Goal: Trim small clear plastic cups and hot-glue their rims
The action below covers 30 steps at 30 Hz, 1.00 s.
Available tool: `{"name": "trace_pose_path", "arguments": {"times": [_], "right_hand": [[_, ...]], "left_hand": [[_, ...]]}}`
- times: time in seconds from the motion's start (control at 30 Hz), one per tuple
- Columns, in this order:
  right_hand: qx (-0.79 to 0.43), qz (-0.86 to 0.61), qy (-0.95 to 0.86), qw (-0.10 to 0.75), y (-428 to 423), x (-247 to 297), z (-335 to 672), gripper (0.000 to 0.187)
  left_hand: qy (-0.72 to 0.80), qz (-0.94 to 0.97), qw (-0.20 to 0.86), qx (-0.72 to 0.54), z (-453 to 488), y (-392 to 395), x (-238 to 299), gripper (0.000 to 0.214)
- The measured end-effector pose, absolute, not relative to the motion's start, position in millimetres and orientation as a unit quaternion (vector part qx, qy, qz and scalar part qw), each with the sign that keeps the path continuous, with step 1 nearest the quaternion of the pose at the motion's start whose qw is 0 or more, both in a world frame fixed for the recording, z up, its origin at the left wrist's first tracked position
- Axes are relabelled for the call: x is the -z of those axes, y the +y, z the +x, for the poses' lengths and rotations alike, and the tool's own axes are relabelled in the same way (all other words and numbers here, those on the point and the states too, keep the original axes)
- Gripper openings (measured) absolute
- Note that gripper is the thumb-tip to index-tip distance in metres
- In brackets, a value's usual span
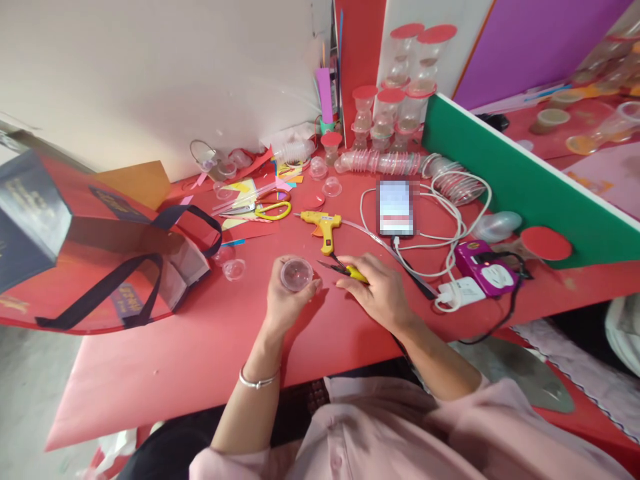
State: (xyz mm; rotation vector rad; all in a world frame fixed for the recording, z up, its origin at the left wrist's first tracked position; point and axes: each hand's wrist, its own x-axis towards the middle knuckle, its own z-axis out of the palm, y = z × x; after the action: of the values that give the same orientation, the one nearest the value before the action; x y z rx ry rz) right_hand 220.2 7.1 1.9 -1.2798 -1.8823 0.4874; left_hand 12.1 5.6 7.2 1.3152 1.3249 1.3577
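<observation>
Left hand curling around a small clear plastic cup, fingers pinching its rim, holding it just above the red bench. Right hand closing over yellow-handled scissors, lying on the bench just near of the yellow glue gun.

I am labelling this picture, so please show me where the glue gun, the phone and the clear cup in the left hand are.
glue gun (324, 223): head view, on its yellow body.
phone (395, 207): head view, middle of its screen.
clear cup (296, 274): head view, on its round face, held by the left hand (286, 300).
</observation>
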Motion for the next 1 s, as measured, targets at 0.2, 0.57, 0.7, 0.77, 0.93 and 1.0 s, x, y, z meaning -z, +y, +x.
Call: {"name": "trace_pose_path", "arguments": {"times": [0.2,0.57,0.7,0.77,0.93,1.0], "right_hand": [[-0.409,-0.491,-0.656,0.401,17.6,-12.5,205.4,0.043],[-0.365,-0.509,-0.673,0.393,56.7,-35.7,188.2,0.031],[-0.332,-0.508,-0.707,0.363,57.0,-24.7,188.4,0.041],[-0.333,-0.508,-0.725,0.326,52.9,-21.0,189.2,0.045],[-0.429,-0.476,-0.701,0.313,48.6,-19.7,196.1,0.048],[-0.461,-0.458,-0.693,0.311,49.9,-19.4,199.0,0.046]], "left_hand": [[0.485,0.517,0.442,-0.55,17.9,3.9,-4.1,0.05],[0.502,0.488,0.399,-0.592,1.6,8.8,-6.1,0.042],[0.515,0.453,0.439,-0.58,-2.2,8.9,-5.9,0.042],[0.508,0.422,0.462,-0.592,-3.0,9.0,-5.3,0.041],[0.435,0.392,0.506,-0.633,-8.6,10.9,-10.7,0.036],[0.413,0.391,0.514,-0.642,-10.5,11.4,-13.9,0.039]]}}
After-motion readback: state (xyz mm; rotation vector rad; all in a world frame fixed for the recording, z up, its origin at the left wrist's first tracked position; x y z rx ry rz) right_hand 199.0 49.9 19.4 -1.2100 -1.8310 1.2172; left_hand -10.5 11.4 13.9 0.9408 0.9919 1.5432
